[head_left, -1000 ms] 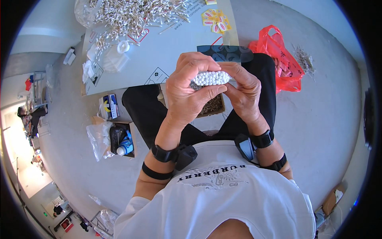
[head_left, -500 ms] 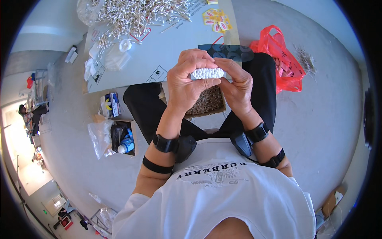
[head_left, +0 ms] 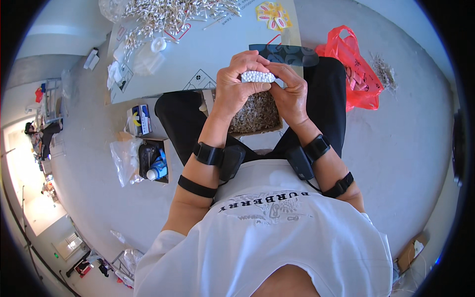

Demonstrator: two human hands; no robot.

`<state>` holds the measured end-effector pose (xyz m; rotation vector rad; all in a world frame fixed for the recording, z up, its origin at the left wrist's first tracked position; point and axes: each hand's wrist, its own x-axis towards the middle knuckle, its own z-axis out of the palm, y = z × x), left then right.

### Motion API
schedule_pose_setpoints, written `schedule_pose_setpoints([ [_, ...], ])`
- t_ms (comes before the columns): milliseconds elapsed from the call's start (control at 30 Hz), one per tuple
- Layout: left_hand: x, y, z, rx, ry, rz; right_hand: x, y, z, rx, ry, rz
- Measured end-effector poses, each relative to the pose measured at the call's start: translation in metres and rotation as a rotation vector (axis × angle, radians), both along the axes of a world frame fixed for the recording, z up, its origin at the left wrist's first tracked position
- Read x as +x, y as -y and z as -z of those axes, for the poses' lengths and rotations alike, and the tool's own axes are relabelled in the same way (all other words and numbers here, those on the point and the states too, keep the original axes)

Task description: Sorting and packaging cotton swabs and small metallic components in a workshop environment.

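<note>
Between my two hands is a tight bundle of cotton swabs (head_left: 258, 76), its white tips packed together and facing up toward me. My left hand (head_left: 236, 81) wraps its left side, thumb along the near edge and fingers over the far edge. My right hand (head_left: 291, 91) grips the right end between thumb and fingers. The sticks below the tips are hidden by my hands. Under them, between my knees, stands an open cardboard box (head_left: 257, 131) full of thin brown and white sticks, which look like more swabs.
A loose heap of cotton swabs (head_left: 168, 17) covers the far part of the table (head_left: 173, 74). Nearby are yellow labels (head_left: 273, 16), a round white lid (head_left: 158, 44) and a dark transparent sheet (head_left: 282, 54). A red plastic bag (head_left: 354, 74) stands right; a box with a blue bottle (head_left: 157, 171) left.
Both hands have shifted slightly away from my body with the bundle, whose tips now look tilted and flatter. More of the box beneath shows.
</note>
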<state>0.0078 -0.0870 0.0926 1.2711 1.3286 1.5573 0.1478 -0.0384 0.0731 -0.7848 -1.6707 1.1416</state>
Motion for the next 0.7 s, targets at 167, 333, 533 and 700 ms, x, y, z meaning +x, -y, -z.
schedule_pose_setpoints([
  [167,0.001,0.0,0.007,-0.026,-0.094,-0.037,-0.001,-0.002,0.011,0.029,0.042,0.016],
  [333,-0.001,-0.004,0.021,-0.065,-0.166,-0.103,-0.011,-0.005,0.029,-0.044,0.055,0.005],
  [533,0.0,-0.005,0.024,-0.018,-0.356,-0.19,-0.021,-0.01,0.064,-0.304,-0.157,-0.133],
  [700,-0.005,-0.001,0.027,-0.048,-0.458,-0.198,-0.026,-0.006,0.061,-0.426,-0.29,-0.174],
])
